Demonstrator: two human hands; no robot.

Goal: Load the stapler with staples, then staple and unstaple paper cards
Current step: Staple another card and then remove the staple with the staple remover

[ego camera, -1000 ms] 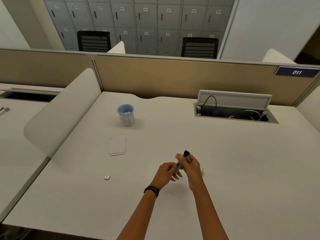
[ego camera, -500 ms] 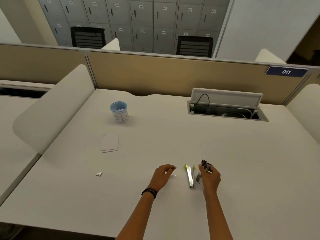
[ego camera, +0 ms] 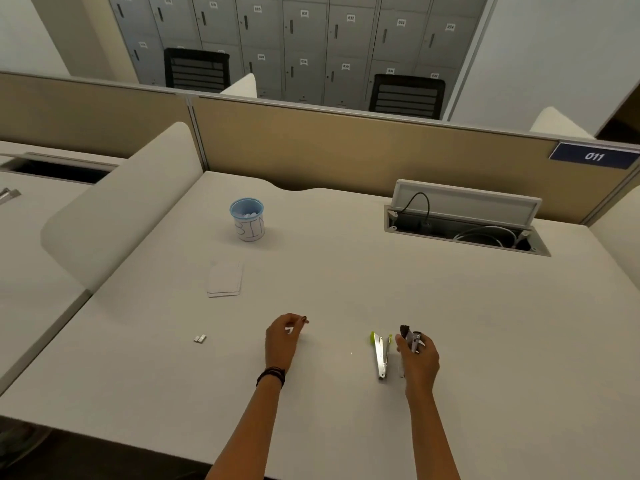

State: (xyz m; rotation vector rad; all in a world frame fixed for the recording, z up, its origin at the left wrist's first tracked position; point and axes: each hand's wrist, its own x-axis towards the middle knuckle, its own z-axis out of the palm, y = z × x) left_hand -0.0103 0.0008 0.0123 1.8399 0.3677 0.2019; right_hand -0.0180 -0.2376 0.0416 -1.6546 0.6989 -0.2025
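The stapler (ego camera: 381, 355) lies on the desk (ego camera: 346, 271) swung open: two thin metal arms side by side, joined at the end nearest you and tipped with lime green at the far end. Its long axis runs almost straight away from you, leaning a touch left at the far tips. That is the line your next move turns on. The stapler sits just beside your right hand (ego camera: 417, 355), on its thumb side, while your left hand (ego camera: 282, 341) is well apart from it, further left.

So the right is the nearer hand, but it is busy. Its fingers are curled round a small dark and metal tool (ego camera: 410, 337), which I take to be a staple remover, though it is too small to be sure. Your left hand is held low near the desk with fingers curled and thumb close to forefinger. A pale speck shows at the tips, and you cannot tell whether it pinches anything.

The staples (ego camera: 200, 338), a short pale strip, lie left of that hand, so the left is the one to fetch them. With the stapler open and the strip lying loose, I judge loading to be the step in hand, and the strip would need to go in lengthwise along that same axis. The paper cards (ego camera: 225, 278) sit in a small stack further back on the left, with a blue-rimmed cup (ego camera: 247, 220) behind them
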